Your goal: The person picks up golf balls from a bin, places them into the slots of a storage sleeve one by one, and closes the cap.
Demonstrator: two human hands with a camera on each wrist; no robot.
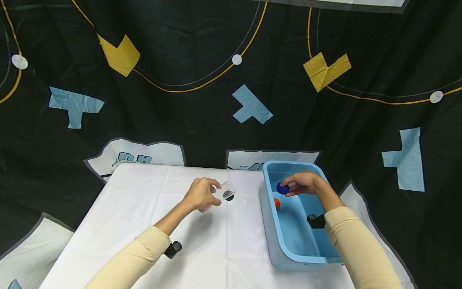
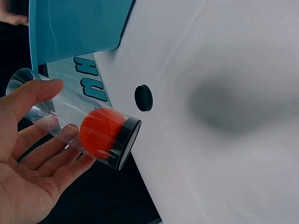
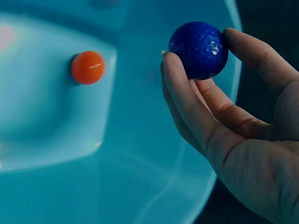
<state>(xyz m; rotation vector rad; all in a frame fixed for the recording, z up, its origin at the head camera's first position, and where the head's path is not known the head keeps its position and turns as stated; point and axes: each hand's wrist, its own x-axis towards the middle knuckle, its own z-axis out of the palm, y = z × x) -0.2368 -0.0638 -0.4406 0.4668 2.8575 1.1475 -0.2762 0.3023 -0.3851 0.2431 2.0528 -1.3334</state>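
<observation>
My left hand [image 1: 203, 194] grips a clear plastic tube [image 2: 65, 102], tilted above the white table. An orange-red ball [image 2: 100, 133] lies inside the tube against its black-rimmed end, as the left wrist view shows. A round black cap [image 2: 144, 98] rests on the table close by. Over the blue tub [image 1: 297, 237], my right hand [image 1: 304, 183] pinches a dimpled dark blue golf ball [image 3: 198, 51] between thumb and fingertips. Down on the tub's floor sits an orange ball [image 3: 88, 67], at the far left corner in the head view.
The tub stands on the right part of the white-covered table [image 1: 133, 208], its raised walls around the right hand. Behind the table hangs a black cloth [image 1: 162, 116] with blue and yellow tape pieces. A dark wrist camera [image 1: 173, 249] sits under the left sleeve.
</observation>
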